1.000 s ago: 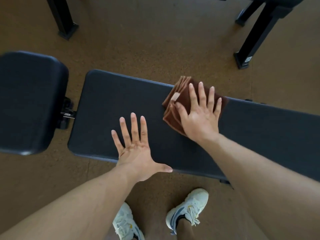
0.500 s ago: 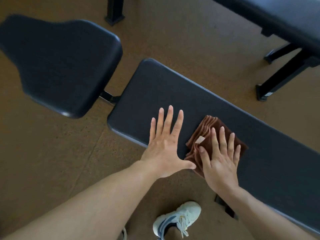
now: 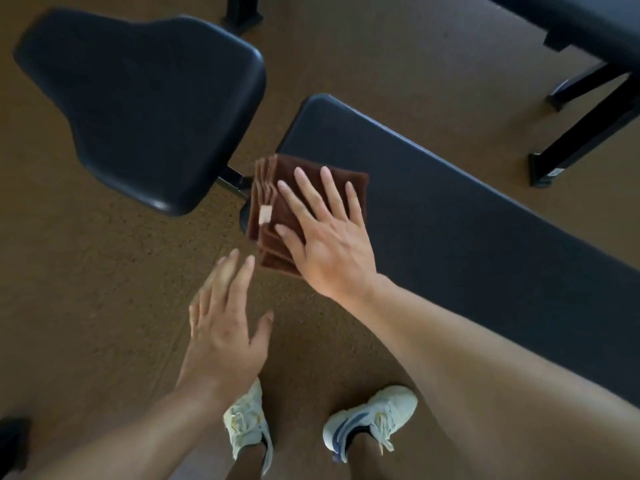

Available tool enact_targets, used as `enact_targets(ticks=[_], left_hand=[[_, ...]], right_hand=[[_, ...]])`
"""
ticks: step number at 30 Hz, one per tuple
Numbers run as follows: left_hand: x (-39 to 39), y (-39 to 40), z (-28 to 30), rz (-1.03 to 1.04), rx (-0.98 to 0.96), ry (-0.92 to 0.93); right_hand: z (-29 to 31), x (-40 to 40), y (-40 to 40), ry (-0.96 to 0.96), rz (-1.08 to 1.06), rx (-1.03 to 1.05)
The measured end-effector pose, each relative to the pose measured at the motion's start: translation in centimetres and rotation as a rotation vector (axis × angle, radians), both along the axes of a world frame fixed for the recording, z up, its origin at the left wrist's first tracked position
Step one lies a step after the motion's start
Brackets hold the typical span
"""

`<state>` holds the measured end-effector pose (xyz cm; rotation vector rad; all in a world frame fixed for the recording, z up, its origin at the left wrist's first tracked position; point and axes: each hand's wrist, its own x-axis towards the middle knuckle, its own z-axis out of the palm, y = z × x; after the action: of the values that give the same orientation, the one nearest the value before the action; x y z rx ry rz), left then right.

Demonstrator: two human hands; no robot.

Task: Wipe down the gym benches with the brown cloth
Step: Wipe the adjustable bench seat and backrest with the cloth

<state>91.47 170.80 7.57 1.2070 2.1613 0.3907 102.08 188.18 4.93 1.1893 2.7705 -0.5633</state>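
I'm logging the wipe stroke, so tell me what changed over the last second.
The right hand slid the brown cloth along the long pad to the end nearest the seat pad, where the cloth now overhangs the edge. The left hand came off the pad and now hangs over the floor. Unchanged: the right hand's fingers stay flat on the folded cloth; nothing was gripped or released.

Speckled brown floor (image 3: 104,306) (cork-like) under black metal frame legs (image 3: 581,133).
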Motion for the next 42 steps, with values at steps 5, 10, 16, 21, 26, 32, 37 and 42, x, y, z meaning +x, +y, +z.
enact_targets(ticks=[5,10,16,21,26,32,37,42], left_hand=[[3.3,6.2,1.6,-0.203,0.083,0.012],[10.2,11.5,2.8,-0.408,0.085,-0.086],[19.2,16.9,2.9,-0.684,-0.073,0.124],[24.0,21.1,2.0,-0.703,-0.264,0.224],[26.1,21.4,1.0,-0.747,-0.451,0.355],[26.3,21.3,1.1,-0.727,-0.479,0.38],[26.3,21.3,1.3,-0.723,-0.49,0.406],[26.6,21.4,1.1,-0.699,-0.506,0.41]], right_hand=[[-0.4,11.6,-4.9,-0.021,-0.171,0.013],[1.3,24.7,-8.3,-0.168,-0.995,-0.227],[0.5,28.5,-0.3,-0.217,-1.183,-0.231],[-0.8,29.5,12.1,-0.142,-0.983,-0.172],[-0.6,32.8,3.7,-0.063,-0.728,-0.066],[-0.6,36.2,-6.6,-0.174,-0.663,-0.136],[-1.0,34.5,4.9,-0.067,-0.616,-0.124],[-1.2,33.8,11.4,-0.055,-0.579,-0.101]])
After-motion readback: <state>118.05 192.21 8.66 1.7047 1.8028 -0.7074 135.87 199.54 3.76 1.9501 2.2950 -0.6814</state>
